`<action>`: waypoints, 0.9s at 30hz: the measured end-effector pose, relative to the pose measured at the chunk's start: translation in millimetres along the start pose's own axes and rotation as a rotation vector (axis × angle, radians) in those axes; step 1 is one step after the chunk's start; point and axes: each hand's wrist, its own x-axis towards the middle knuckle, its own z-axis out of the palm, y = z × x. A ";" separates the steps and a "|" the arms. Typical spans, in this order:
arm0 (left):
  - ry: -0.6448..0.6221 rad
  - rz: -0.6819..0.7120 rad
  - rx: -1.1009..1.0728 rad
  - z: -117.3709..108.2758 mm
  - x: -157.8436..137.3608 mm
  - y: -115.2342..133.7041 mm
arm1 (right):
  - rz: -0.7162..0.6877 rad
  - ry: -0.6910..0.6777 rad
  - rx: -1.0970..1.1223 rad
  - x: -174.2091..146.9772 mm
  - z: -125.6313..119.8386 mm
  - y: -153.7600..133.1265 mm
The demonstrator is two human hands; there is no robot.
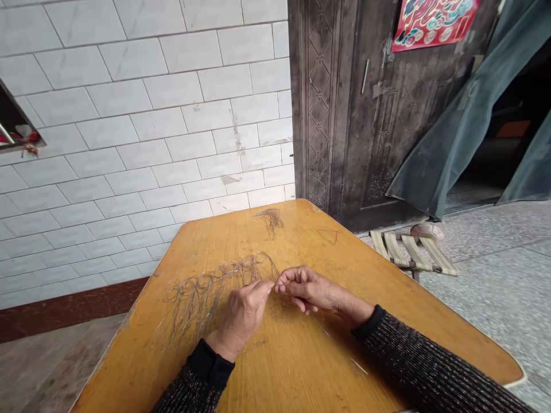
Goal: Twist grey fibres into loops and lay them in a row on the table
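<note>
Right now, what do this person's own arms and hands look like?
Long, dark, ribbed-knit sleeves flecked with pale specks end in plain black fabric cuffs. The ungloved left hand and ungloved right hand are bare.

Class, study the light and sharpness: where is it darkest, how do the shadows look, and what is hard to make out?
Head view: darkest in the doorway, detail mostly lost; head view: soft-edged shadows on the table near the left hand and right hand; head view: looped wires too thin to separate every strand.
</note>
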 end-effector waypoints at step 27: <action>-0.081 0.044 -0.065 -4.9 0.1 -6.7 | -0.192 0.064 -0.245 0.3 -13.0 6.3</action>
